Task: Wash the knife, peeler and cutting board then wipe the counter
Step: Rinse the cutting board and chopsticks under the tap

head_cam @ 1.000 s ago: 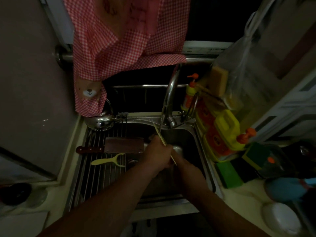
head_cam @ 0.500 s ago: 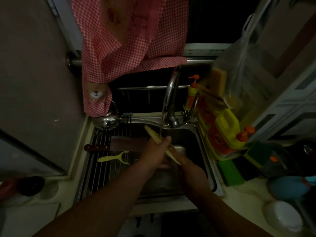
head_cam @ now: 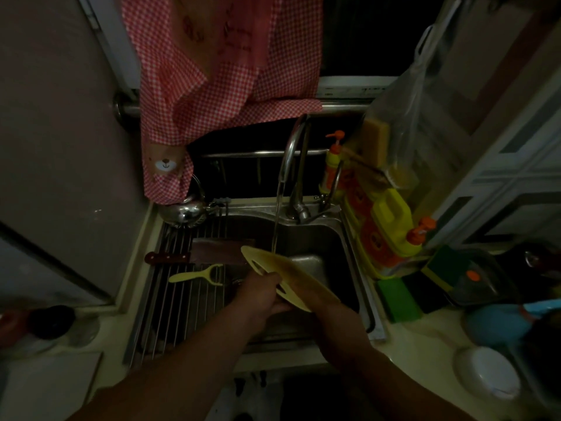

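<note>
Leftmost, a dark bowl (head_cam: 51, 323) is sitting on the worktop (head_cam: 54, 387).

- Wire rack (head_cam: 158, 323): is spanning the left part of the sink (head_cam: 349, 238).
- Knife (head_cam: 200, 255): is lying flat on the rack, its handle pointing left.
- Peeler (head_cam: 197, 275): pale yellow, is lying on the rack just beside the knife on the near side, its head pointing right.
- Kettle (head_cam: 182, 211): is standing at the rack's far end, with a red checked cloth (head_cam: 212, 71) hanging down onto it.
- Left hand (head_cam: 264, 294): is grasping the cutting board (head_cam: 291, 268), fingers curled over its edge by the handle slot.
- Cutting board: pale yellow, is being held tilted over the basin, its far end up. Water (head_cam: 276, 226) is running from the tap (head_cam: 291, 165) onto it.
- Right hand (head_cam: 337, 323): is meeting the board's near, lower end. Its fingers are hiding behind the board, so whether it is gripping or only supporting cannot be told.
- Pump bottle (head_cam: 334, 159) and yellow jug (head_cam: 391, 220): are standing along the sink's right rim.
- Green sponge (head_cam: 397, 299): is lying near them on the worktop.
- Blue bowl (head_cam: 498, 323): is sitting farthest right.
</note>
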